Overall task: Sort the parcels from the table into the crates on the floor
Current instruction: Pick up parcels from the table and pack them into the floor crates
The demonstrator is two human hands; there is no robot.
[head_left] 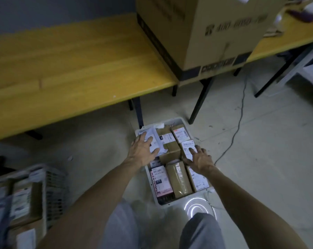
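The second crate (pixel 51 187) at lower left is blurred and cut off by the frame edge, so I can't read its parcels. In the white crate (pixel 171 201) on the floor, my left hand (pixel 143 152) lies flat, fingers spread, on a grey bag parcel (pixel 151 133). My right hand (pixel 201 160) rests loose fingertips on a white-labelled box (pixel 186 144) — neither is gripped.

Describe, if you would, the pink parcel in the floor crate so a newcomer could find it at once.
In front of the yellow table, a full white crate stands on the floor. The pink parcel lies in its near left corner. Unlike its brown neighbours, it has a pink face with large red letters.
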